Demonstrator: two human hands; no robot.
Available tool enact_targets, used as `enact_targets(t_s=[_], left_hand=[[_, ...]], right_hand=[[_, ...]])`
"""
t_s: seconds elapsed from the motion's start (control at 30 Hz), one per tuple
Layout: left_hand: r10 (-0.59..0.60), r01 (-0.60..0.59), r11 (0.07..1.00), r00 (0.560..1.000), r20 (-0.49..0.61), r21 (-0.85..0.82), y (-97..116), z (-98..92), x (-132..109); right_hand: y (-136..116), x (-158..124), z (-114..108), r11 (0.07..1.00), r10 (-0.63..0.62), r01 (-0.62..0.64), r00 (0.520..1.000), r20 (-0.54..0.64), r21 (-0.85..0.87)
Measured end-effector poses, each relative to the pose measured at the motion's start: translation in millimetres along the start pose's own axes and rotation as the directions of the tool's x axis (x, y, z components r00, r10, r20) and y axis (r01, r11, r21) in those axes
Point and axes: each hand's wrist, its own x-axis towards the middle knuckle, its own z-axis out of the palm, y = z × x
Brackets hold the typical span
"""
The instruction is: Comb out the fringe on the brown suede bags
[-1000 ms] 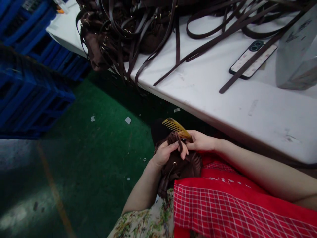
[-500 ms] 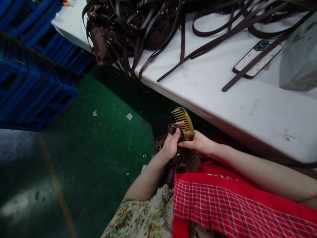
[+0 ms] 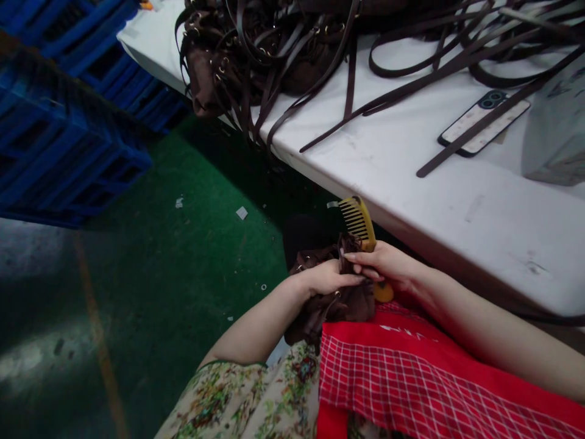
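A dark brown cloth bag (image 3: pixel 354 303) with small metal rings lies bunched over my lap. My left hand (image 3: pixel 326 277) grips its gathered cloth from the left, the thumb pointing right. From the right, my right hand (image 3: pixel 377 261) holds a yellow wide-toothed comb (image 3: pixel 364 222) and pinches the top of the same cloth between thumb and fingers. The comb's teeth point left, and its rounded lower end shows below my right hand. A small pale strip sticks out at the comb's upper left tip.
Brown bags with straps (image 3: pixel 292 67) are heaped on the white table (image 3: pixel 493 225). A phone (image 3: pixel 484 122) lies under a loose strap, beside a greyish translucent bag (image 3: pixel 560 134). Blue pallets (image 3: pixel 59 146) stand at the left on the green floor (image 3: pixel 196 262), which has scraps on it.
My left hand has turned and slid lower on the cloth. My right hand now pinches the cloth's top, and the comb has shifted slightly right. The whole view has moved a little.
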Motion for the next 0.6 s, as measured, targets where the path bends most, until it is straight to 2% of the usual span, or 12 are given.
enact_targets(t_s=[0.1, 0.17, 0.2, 0.27, 0.33, 0.4, 0.5, 0.6], left_hand=[[-0.066, 0.048, 0.988, 0.99, -0.121, -0.146, -11, 3.1, -1], [-0.13, 0.095, 0.976, 0.976, -0.175, -0.195, -15, 1.0, -5], [-0.146, 0.106, 0.972, 0.972, -0.185, -0.21, -16, -0.5, -6], [-0.156, 0.114, 0.971, 0.968, -0.195, -0.209, -19, -3.2, -8], [-0.173, 0.138, 0.975, 0.964, -0.203, -0.172, -23, -4.3, -6], [-0.187, 0.163, 0.978, 0.96, -0.208, -0.128, -27, -3.4, -4], [-0.135, 0.127, 0.99, 0.977, -0.165, -0.058, -26, 0.9, -2], [-0.083, 0.095, 0.991, 0.989, -0.12, 0.091, -18, 6.4, -2]], right_hand=[[-6, -11, -13, 0.988, -0.101, 0.086, 0.989, -0.113, -0.129], [-9, -24, -21, 0.932, -0.247, 0.176, 0.948, -0.202, -0.316], [-10, -30, -23, 0.87, -0.325, 0.214, 0.926, -0.19, -0.445], [-8, -41, -23, 0.662, -0.402, 0.253, 0.914, -0.05, -0.705], [-5, -46, -18, 0.425, -0.357, 0.256, 0.929, 0.099, -0.868], [0, -44, -11, 0.268, -0.297, 0.235, 0.943, 0.152, -0.934], [5, -36, -4, 0.133, -0.281, 0.172, 0.951, 0.129, -0.976], [9, -29, -3, 0.063, -0.282, 0.113, 0.955, 0.091, -0.992]])
